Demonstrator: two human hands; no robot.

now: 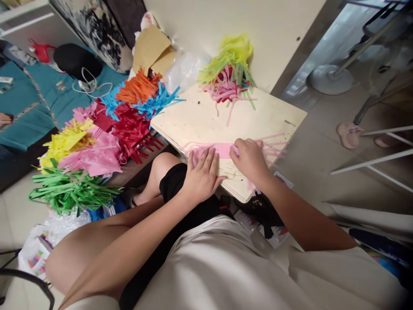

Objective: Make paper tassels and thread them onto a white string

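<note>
A pink strip of fringed tissue paper (225,151) lies across a small pale wooden board (193,118), with cut strands spreading at its right end and bunched pink paper at its left. My left hand (202,173) lies flat on the left part of the paper, fingers stretched out. At the right part, my right hand (252,160) is closed, with a pale pink rolled bit of the paper showing between thumb and fingers. Its palm side is hidden. Loose pink strands hang over the board's near right edge.
Yellow-green and pink fringes (230,64) lie at the board's back. Left of it are piled orange fringe (138,88), red fringe (132,125), yellow fringe (69,140) and green fringe (72,187). A clear plastic bag (185,69) sits behind. White metal legs (383,150) stand at right.
</note>
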